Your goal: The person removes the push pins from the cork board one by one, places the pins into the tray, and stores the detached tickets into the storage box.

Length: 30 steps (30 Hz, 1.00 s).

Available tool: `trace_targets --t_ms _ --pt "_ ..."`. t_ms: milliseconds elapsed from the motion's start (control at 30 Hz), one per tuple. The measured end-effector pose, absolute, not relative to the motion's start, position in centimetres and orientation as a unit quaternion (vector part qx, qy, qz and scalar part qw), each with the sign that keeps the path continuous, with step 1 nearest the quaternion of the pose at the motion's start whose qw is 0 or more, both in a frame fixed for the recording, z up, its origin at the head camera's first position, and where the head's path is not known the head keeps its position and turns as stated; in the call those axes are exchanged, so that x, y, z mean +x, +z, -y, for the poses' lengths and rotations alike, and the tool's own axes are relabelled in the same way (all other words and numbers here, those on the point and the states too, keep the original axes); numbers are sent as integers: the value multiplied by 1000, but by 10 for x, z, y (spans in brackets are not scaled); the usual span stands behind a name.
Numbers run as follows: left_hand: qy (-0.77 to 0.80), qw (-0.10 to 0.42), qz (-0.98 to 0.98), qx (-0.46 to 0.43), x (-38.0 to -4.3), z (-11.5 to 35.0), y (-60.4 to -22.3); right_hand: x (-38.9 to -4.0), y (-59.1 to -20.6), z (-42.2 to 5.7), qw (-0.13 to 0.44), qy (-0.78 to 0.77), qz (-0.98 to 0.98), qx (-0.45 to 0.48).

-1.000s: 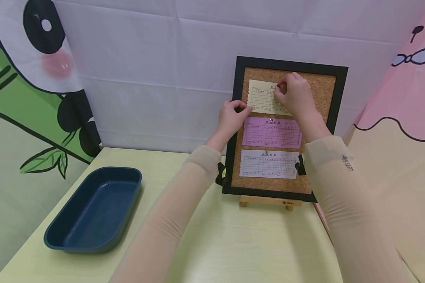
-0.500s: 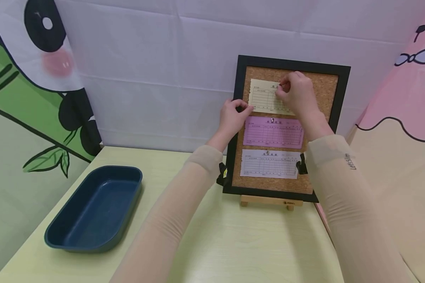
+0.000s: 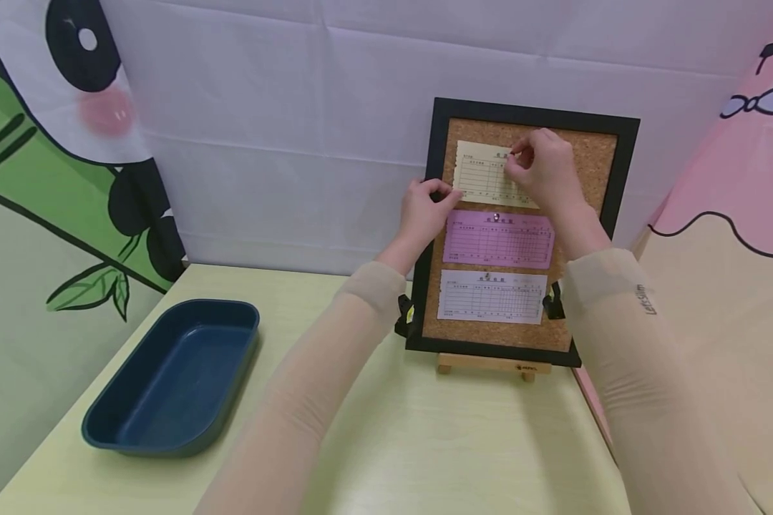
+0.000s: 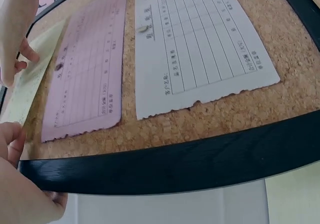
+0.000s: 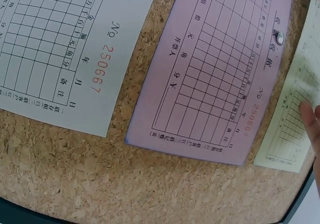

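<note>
In the head view, a yellow receipt lies on the upper part of a black-framed corkboard. My left hand is at the board's left edge, thumb and forefinger pinching the receipt's lower left corner. At the receipt's top middle, my right hand pinches a small push pin, mostly hidden by the fingertips; the hand also covers the receipt's right part. Below it hangs a pink receipt, then a white receipt, each with a silver pin at its top. The left wrist view shows torn edges on both.
The corkboard leans on a small wooden easel at the back of the pale table. Black clips sit at its sides. An open dark blue tray stands at the left. Behind hangs a pale cloth with cartoon prints.
Both hands keep their places on the yellow receipt, with barely any movement. The whole scene shifts slightly in the head view.
</note>
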<state>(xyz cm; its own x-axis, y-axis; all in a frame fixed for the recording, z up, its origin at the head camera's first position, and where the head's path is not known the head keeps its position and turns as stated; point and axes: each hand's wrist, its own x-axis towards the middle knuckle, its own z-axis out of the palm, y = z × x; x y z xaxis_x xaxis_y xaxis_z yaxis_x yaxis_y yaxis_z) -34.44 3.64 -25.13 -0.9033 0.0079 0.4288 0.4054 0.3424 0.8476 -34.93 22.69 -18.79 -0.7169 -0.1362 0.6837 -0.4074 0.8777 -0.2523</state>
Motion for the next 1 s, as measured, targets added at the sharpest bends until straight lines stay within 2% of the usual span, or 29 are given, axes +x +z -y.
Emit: trace_targets --t_ms 600,1000 --pt "-526 225 810 -127 -318 -9 -235 -310 -179 -233 381 189 881 208" --pt "-432 315 823 -190 -294 15 -227 -277 -169 -241 439 169 846 251"
